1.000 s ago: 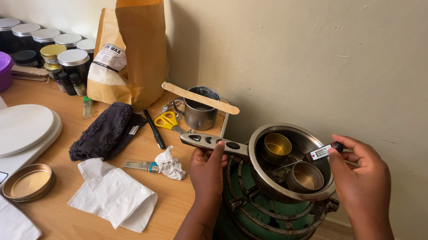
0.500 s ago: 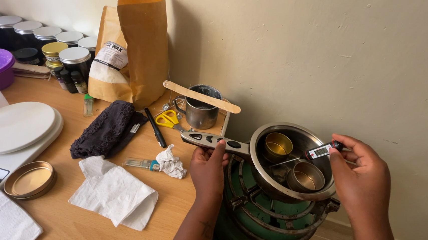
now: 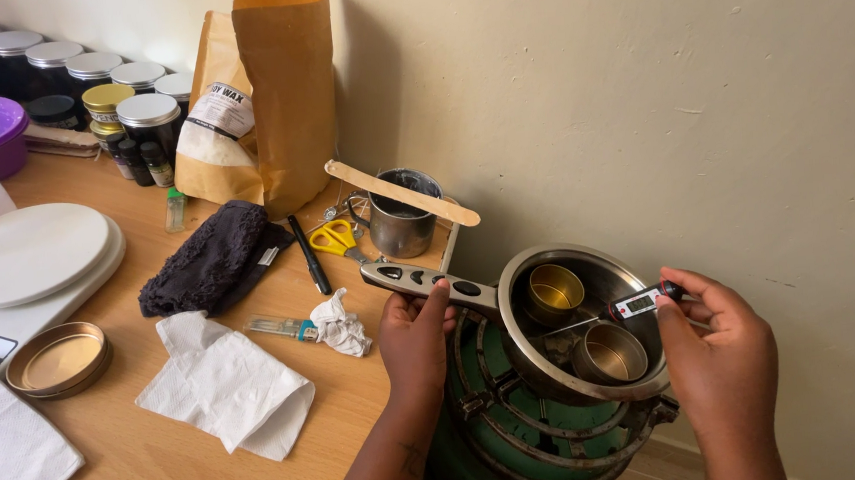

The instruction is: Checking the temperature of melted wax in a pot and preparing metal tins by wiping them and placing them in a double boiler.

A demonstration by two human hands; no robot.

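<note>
Left hand (image 3: pixel 416 339) grips the handle of the steel saucepan (image 3: pixel 611 275), closed around it; pan sits on the green gas burner (image 3: pixel 521 434) beside the wooden table (image 3: pixel 163 469). Right hand (image 3: pixel 718 342) pinches the digital probe thermometer (image 3: pixel 641 302), probe angled down between two gold tins (image 3: pixel 555 289) inside the pan. Compared with a second ago, almost nothing shifts: thermometer head sits marginally lower, hands keep their places. Judged a steady reading in hand, probe held put rather than withdrawn.

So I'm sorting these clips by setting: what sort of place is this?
Probably a home candle-making corner. A pan with two small tins sits on a green gas burner, a brown wax bag stands by the wall, and lidded jars line the wooden table.
</note>
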